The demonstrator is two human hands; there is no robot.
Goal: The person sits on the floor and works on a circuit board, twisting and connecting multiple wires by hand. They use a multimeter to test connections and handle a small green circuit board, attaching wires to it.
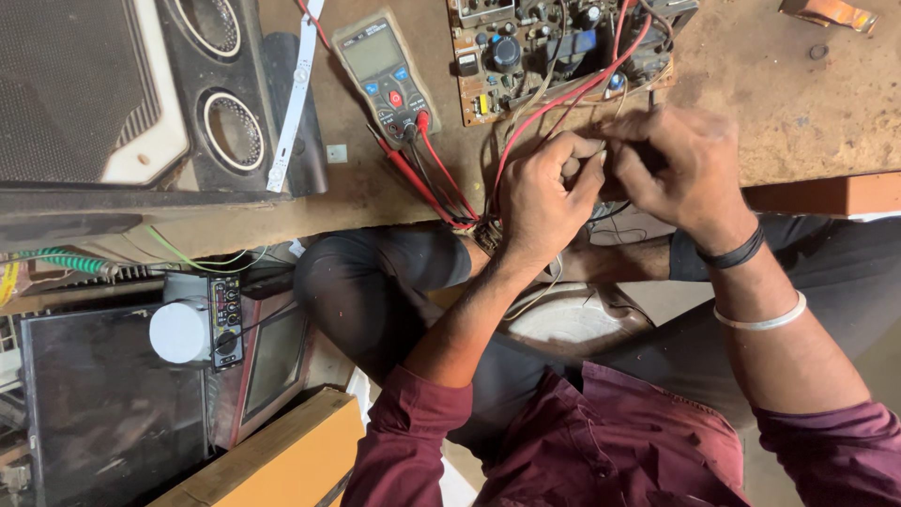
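Both hands, left hand [544, 192] and right hand [671, 160], meet at the desk [798, 103] edge near the circuit board [554, 52], fingers curled shut around red wires [554, 108], right of the multimeter [385, 70].

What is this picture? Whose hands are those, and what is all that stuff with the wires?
The picture comes from a camera worn on a person's head, looking down, so you see that person's own two hands. They sit at a worn brown workbench. The left hand and right hand are pressed close together, pinching something small among the wires; what it is stays hidden by the fingers. Behind the hands lies a circuit board, a flat plate crowded with little electronic parts. Red wires run from it toward the hands. To the left lies a grey handheld meter with a screen, and farther left a black speaker box.
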